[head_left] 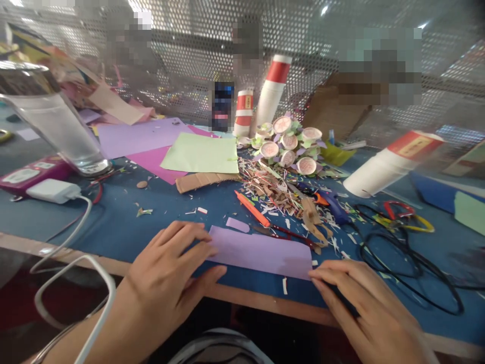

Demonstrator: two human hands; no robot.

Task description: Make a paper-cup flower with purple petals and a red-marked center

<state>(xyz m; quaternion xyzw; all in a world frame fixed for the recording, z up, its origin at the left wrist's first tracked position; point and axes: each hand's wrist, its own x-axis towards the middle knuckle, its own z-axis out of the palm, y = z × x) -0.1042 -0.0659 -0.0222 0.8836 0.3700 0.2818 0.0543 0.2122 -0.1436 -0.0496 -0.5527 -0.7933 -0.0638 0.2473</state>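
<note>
A purple paper strip [261, 251] lies along the front of the blue table. My left hand [170, 273] rests its fingertips on the strip's left end, with the thumb held apart beneath, so it is open. At the lower right corner of the strip, my right hand [359, 298] has thumb and fingertips pinched together on the paper edge. A small rounded purple paper piece [238, 225] lies just behind the strip. Beyond it are an orange pen-like tool [253, 209] and dark red-handled scissors [290, 233], partly covered by the strip.
Paper scraps [273, 189] are heaped mid-table before a cluster of paper cups [288, 142]. A glue gun [335, 205] with black cable [411, 253] lies right. A water bottle [71, 126] and white charger cable [89, 212] are left. Green paper [202, 153] lies behind.
</note>
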